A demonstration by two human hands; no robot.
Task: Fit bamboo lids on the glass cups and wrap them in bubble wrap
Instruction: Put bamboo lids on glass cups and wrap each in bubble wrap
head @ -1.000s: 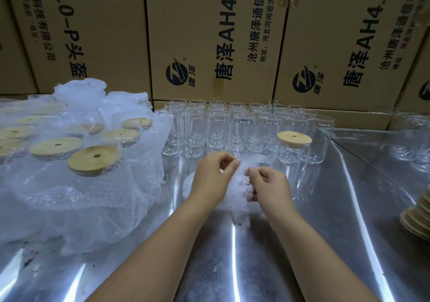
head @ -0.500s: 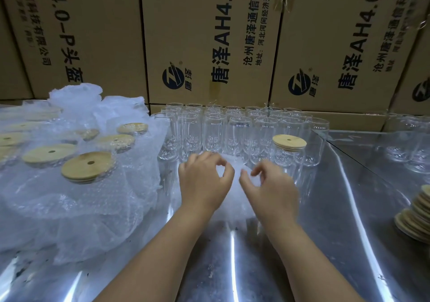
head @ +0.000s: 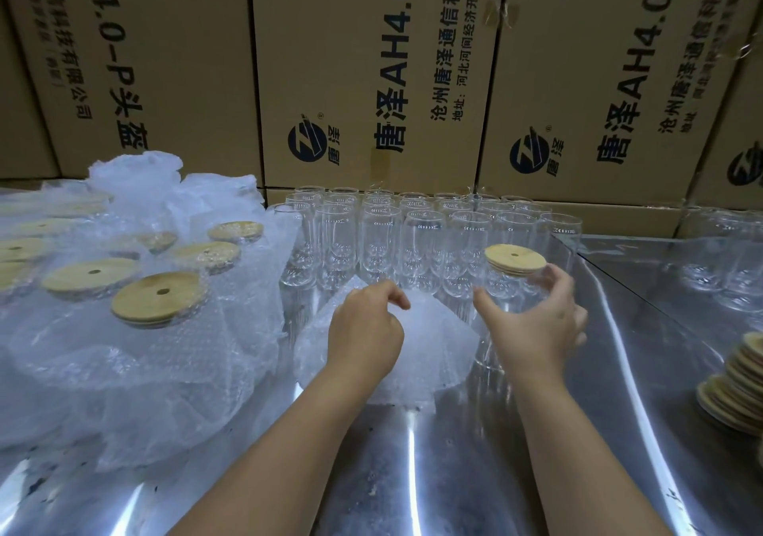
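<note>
**Position of parts.** One lidded glass cup (head: pixel 512 287) stands upright on the worktop (head: pixel 413 473), at the right front corner of a block of empty glass cups (head: pixel 382 238). Its bamboo lid (head: pixel 515 258) is seated flat on the rim. A loose bubble wrap sheet (head: pixel 437 349) lies just beside the cup, to its left and nearer the person.

**Hand state.**
- The right hand (head: pixel 536 325) is spread wide round the cup body, thumb on the left side and fingers on the right. Contact with the glass cannot be confirmed.
- The left hand (head: pixel 365 333) sits over the sheet with its fingers curled. Whether it pinches the film cannot be told.

**Handling.**
- The glass is probably rigid, smooth, slippery and breakable.
- Take the cup by the body below the lid, with thumb and fingers on opposite sides. Do not lift by the lid, as its fit on the rim is not known.
- The neighbouring cups stand close together, so a sideways knock could topple several. Lift the cup straight up.
- The sheet is light and limp. Hold it by an edge, or pin it flat while the cup is laid on it.

**Also present.** Lidded cups in bubble wrap (head: pixel 159 300) stand at the left, and a stack of bamboo lids (head: pixel 739 387) lies at the right edge.
</note>
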